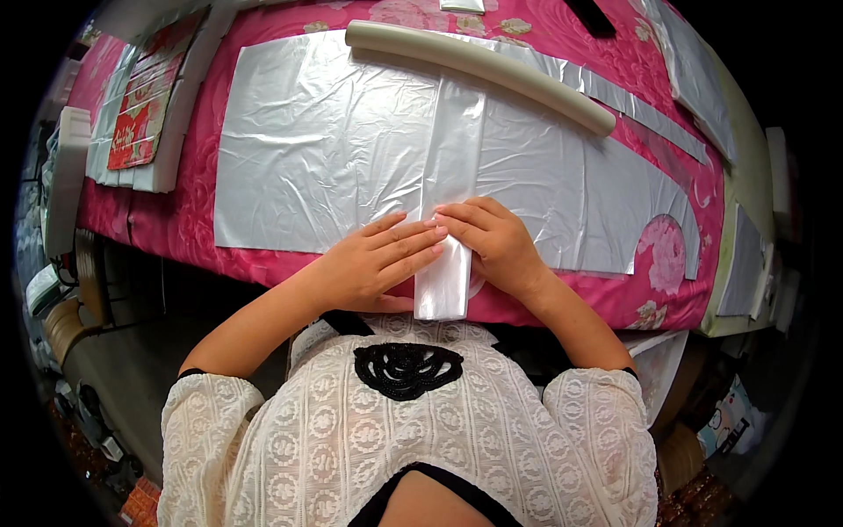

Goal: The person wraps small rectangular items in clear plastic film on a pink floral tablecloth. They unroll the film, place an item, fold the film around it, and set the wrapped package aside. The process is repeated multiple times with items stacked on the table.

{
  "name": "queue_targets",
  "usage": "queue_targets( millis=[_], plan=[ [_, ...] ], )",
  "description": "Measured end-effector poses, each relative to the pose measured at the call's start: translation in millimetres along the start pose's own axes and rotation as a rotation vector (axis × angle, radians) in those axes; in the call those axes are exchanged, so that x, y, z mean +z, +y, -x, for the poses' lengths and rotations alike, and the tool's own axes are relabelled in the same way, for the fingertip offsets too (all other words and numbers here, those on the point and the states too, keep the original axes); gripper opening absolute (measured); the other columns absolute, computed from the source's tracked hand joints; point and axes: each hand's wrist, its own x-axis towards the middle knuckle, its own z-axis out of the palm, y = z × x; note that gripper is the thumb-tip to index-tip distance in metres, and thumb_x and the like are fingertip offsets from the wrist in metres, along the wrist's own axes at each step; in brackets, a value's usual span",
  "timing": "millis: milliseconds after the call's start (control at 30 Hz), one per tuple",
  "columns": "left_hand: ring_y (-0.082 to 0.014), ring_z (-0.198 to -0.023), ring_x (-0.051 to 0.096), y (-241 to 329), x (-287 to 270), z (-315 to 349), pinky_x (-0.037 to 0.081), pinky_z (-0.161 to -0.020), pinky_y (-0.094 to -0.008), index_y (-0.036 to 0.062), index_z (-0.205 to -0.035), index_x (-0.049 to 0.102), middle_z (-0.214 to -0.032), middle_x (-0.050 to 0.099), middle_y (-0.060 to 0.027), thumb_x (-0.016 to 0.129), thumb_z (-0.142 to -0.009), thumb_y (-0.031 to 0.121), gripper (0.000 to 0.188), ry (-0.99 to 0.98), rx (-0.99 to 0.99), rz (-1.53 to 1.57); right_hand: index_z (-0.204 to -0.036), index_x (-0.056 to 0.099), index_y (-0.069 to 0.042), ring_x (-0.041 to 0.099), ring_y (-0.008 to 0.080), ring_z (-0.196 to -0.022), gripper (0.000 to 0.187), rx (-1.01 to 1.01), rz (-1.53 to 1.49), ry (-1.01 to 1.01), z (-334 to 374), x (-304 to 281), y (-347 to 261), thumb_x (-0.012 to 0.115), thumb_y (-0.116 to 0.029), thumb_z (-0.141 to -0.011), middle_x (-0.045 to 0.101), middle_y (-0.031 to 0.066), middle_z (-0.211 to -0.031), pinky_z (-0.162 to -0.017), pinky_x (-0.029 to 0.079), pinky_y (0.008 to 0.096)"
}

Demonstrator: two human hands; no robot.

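Note:
A large sheet of thin silver-grey plastic (303,132), which looks like a bag with a rounded cutout at its right end, lies creased on the table. A narrow folded strip of the same plastic (442,294) runs down its middle and hangs past the near edge towards me. My left hand (373,263) lies flat with fingers stretched out, its fingertips touching the strip. From the other side my right hand (496,241) curls its fingers over the strip, close against the left fingertips; its thumb is hidden.
Across the sheet's far side lies a long cream tube (483,75). A pink flowered cloth (176,220) covers the table. On the left is a plastic-wrapped stack with a red printed piece (149,110). More silver plastic (689,70) lies at the far right, near a black object (590,16).

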Motion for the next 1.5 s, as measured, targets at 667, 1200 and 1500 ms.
queue_targets(
  millis=[667,1200,1500],
  plan=[
    [-0.0367,-0.101,0.057,-25.5,3.9,-40.7,0.042,-0.091,-0.0392,-0.0021,-0.130,0.041,-0.120,0.053,-0.0237,0.055,-0.084,0.018,0.052,0.585,-0.720,0.763,-0.078,0.067,0.002,0.059,0.0182,-0.053,0.022,0.802,-0.387,-0.082,-36.3,-21.5,18.4,0.057,-0.017,-0.083,0.063,0.0093,-0.060,-0.055,0.045,0.0295],
    [-0.0328,-0.138,0.015,-7.4,27.8,-35.5,0.011,-0.111,-0.0453,-0.0043,-0.139,0.025,-0.147,0.020,-0.0204,0.049,-0.082,0.047,0.080,-0.099,-0.369,-0.233,-0.109,0.059,-0.004,0.057,0.0237,-0.101,0.042,0.334,0.410,0.101,-24.5,-14.7,12.8,0.069,-0.026,-0.074,0.059,0.0122,-0.112,-0.089,0.043,0.0370],
    [-0.0199,-0.097,0.060,-25.8,12.5,-39.9,0.045,-0.088,-0.0377,0.0054,-0.100,0.061,-0.107,0.062,-0.0063,0.065,-0.073,0.009,0.028,0.179,-0.152,-0.299,-0.116,0.057,-0.005,0.047,0.0203,-0.121,0.048,0.004,0.296,-0.130,-24.8,-26.6,42.3,0.068,-0.025,-0.073,0.054,0.0073,-0.126,-0.107,0.027,0.0402]
  ],
)
